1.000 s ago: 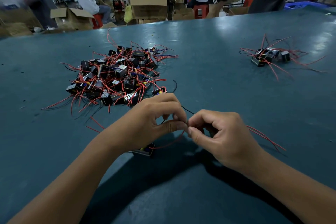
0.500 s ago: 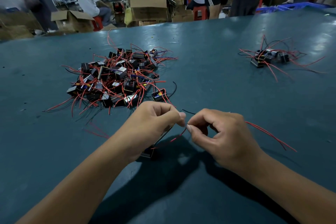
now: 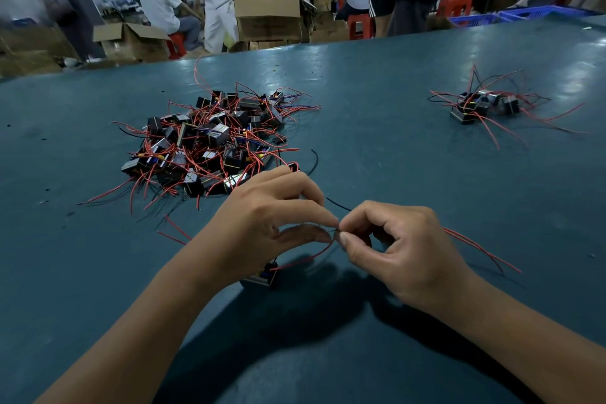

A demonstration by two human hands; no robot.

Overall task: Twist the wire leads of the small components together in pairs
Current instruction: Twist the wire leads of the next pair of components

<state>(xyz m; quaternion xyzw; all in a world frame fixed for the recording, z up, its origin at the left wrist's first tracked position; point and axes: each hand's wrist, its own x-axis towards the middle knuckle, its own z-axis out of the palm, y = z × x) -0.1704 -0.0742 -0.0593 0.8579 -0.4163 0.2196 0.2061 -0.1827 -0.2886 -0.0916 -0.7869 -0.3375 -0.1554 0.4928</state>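
Note:
My left hand (image 3: 262, 223) and my right hand (image 3: 393, 249) meet fingertip to fingertip over the teal table (image 3: 377, 147). Both pinch the bare ends of thin wire leads at the same spot. A red lead (image 3: 311, 256) curves down from that pinch to a small black component (image 3: 262, 275) lying under my left wrist. Two more red leads (image 3: 482, 249) trail out to the right from behind my right hand. A black lead (image 3: 337, 205) pokes out behind the fingers.
A big pile of black components with red leads (image 3: 210, 144) lies just beyond my left hand. A smaller cluster (image 3: 482, 105) sits at the far right. Past the table's far edge are cardboard boxes (image 3: 267, 15), red stools and several people.
My hands have stayed together at the wire ends, with the fingertips shifting slightly against each other. The red lead now bows lower between the pinch and the component. People in the background have moved.

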